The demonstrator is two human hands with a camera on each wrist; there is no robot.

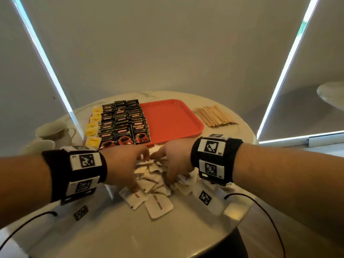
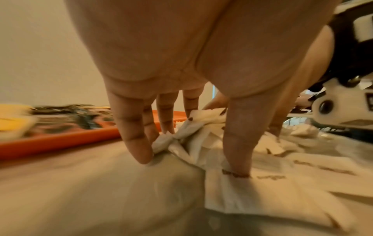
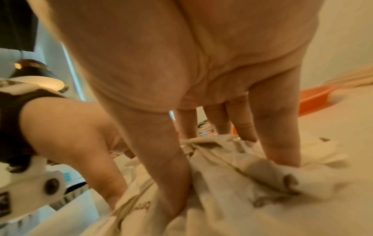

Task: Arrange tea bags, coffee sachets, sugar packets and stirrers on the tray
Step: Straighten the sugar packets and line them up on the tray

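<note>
A heap of white sugar packets (image 1: 154, 185) lies on the round marble table in front of the orange tray (image 1: 171, 120). My left hand (image 1: 138, 164) and right hand (image 1: 167, 164) stand on the heap from either side, fingers pointing down. In the left wrist view the left hand (image 2: 187, 159) has straight fingers on crumpled sugar packets (image 2: 201, 137), its thumb pressing one flat. The right hand (image 3: 228, 175) presses bunched sugar packets (image 3: 232, 159) the same way. Rows of black coffee sachets (image 1: 122, 123) cover the tray's left part, with yellow tea bags (image 1: 93, 125) beside them. Wooden stirrers (image 1: 214, 116) lie right of the tray.
Two white cups (image 1: 53, 130) stand at the table's left edge. Marker cards (image 1: 204, 197) and black cables (image 1: 260, 205) lie on the near part of the table. Another pale table (image 1: 331, 94) shows at the far right.
</note>
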